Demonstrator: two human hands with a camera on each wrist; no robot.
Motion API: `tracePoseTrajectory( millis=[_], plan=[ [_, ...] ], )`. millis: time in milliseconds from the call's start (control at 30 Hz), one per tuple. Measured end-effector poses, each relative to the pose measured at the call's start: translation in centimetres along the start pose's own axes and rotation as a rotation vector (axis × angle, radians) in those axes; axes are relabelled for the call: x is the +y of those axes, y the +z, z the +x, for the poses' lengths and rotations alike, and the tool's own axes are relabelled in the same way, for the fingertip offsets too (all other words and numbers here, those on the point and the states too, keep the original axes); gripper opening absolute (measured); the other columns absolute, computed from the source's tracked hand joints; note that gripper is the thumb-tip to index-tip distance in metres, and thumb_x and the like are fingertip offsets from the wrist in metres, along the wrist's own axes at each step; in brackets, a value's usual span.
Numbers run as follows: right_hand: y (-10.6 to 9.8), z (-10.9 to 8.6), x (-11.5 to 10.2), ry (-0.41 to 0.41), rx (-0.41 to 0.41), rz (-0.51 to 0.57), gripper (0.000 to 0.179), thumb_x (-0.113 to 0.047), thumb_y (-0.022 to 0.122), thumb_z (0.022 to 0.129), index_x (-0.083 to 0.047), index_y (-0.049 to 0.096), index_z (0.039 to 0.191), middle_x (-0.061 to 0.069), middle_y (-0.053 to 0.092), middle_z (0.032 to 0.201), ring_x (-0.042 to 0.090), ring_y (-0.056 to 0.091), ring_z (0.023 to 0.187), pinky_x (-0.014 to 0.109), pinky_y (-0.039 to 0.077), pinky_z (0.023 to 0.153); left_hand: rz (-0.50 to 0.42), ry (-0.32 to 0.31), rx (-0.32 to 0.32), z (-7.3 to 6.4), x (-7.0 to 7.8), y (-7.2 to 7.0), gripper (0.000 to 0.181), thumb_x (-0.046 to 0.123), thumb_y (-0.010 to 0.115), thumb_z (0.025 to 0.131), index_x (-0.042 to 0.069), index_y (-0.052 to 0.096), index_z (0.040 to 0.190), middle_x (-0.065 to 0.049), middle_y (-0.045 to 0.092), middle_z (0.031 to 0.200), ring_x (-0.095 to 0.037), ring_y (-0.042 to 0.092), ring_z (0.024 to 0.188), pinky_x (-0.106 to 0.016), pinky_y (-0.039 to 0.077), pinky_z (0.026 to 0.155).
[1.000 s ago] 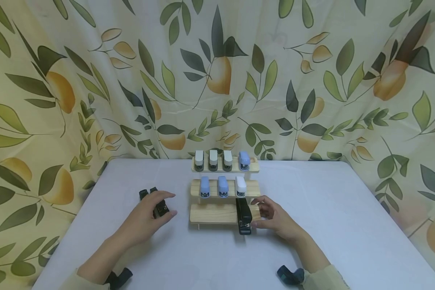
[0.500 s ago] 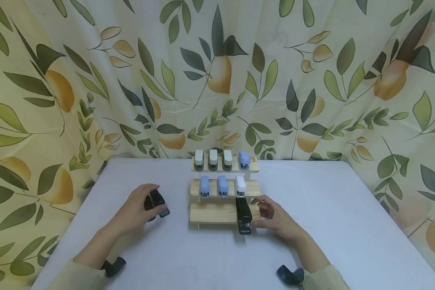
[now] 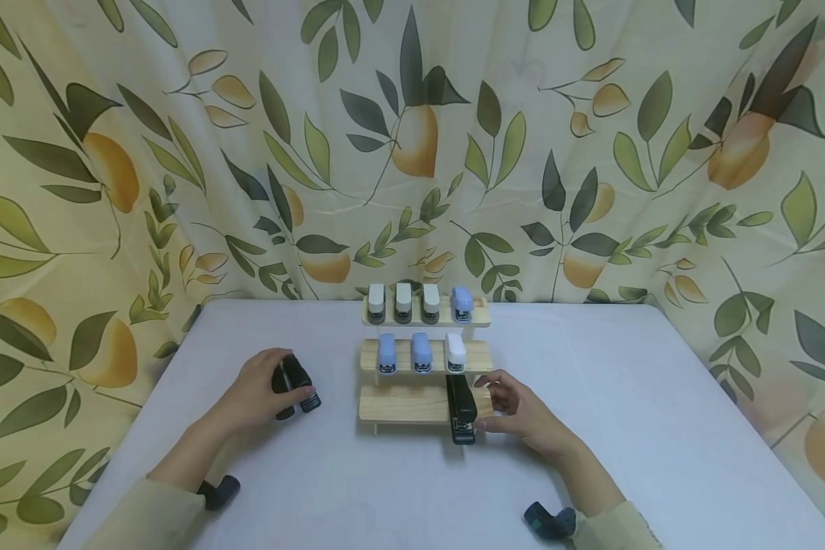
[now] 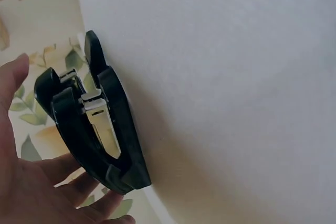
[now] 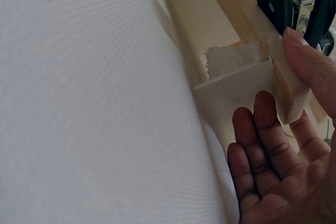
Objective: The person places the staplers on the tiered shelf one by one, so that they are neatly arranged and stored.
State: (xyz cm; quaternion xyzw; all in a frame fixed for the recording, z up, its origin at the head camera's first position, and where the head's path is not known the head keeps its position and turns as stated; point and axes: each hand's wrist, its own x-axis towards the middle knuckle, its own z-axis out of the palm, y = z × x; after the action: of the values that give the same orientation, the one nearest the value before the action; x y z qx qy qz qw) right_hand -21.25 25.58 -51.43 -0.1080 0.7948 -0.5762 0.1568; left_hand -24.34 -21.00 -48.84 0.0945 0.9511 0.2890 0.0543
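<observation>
My left hand (image 3: pixel 246 388) reaches over two small black staplers (image 3: pixel 301 378) standing side by side on the white table, left of a three-tier wooden rack (image 3: pixel 404 405). In the left wrist view its thumb (image 4: pixel 16 80) is spread apart from the staplers, and the other fingers reach behind their rear ends. A bigger black stapler (image 3: pixel 462 409) sits at the right of the rack's bottom tier. Beside it my right hand (image 3: pixel 528 418) grips the end of that tier. The right wrist view has the thumb (image 5: pixel 302 56) against the wooden board and the index finger passing behind it.
Two blue staplers (image 3: pixel 422 353) and a white one (image 3: pixel 456 353) line the middle tier. Along the top tier are several pale staplers (image 3: pixel 404 303) and a blue one (image 3: pixel 463 303). A patterned curtain (image 3: pixel 412 153) hangs behind the table (image 3: pixel 577 359).
My left hand has drawn back to the left over the two small black staplers, mostly in the earlier half second, uncovering more of them. The right hand has stayed at the rack.
</observation>
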Motion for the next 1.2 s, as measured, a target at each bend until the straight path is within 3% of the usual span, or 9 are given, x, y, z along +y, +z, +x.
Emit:
tracePoseTrajectory(
  millis=[433, 1200],
  plan=[
    [0.0, 0.0, 0.0, 0.015, 0.006, 0.006, 0.067, -0.017, 0.087, 0.082, -0.014, 0.050, 0.138, 0.008, 0.069, 0.116, 0.028, 0.061, 0.111, 0.039, 0.046, 0.100, 0.035, -0.044, -0.022, 1.2, -1.1, 0.2, 0.110, 0.076, 0.067, 0.085, -0.002, 0.037, 0.156, -0.030, 0.032, 0.162, -0.052, 0.030, 0.148, -0.071, 0.034, 0.116],
    [-0.1, -0.2, -0.2, -0.005, -0.006, -0.005, 0.066, -0.016, 0.086, 0.084, -0.009, 0.049, 0.138, 0.007, 0.069, 0.115, 0.025, 0.062, 0.109, 0.033, 0.048, 0.096, 0.029, -0.085, -0.092, 2.4, -1.6, 0.1, 0.119, 0.077, 0.075, 0.076, -0.003, 0.035, 0.154, -0.030, 0.034, 0.161, -0.049, 0.034, 0.144, -0.070, 0.036, 0.113]
  ],
)
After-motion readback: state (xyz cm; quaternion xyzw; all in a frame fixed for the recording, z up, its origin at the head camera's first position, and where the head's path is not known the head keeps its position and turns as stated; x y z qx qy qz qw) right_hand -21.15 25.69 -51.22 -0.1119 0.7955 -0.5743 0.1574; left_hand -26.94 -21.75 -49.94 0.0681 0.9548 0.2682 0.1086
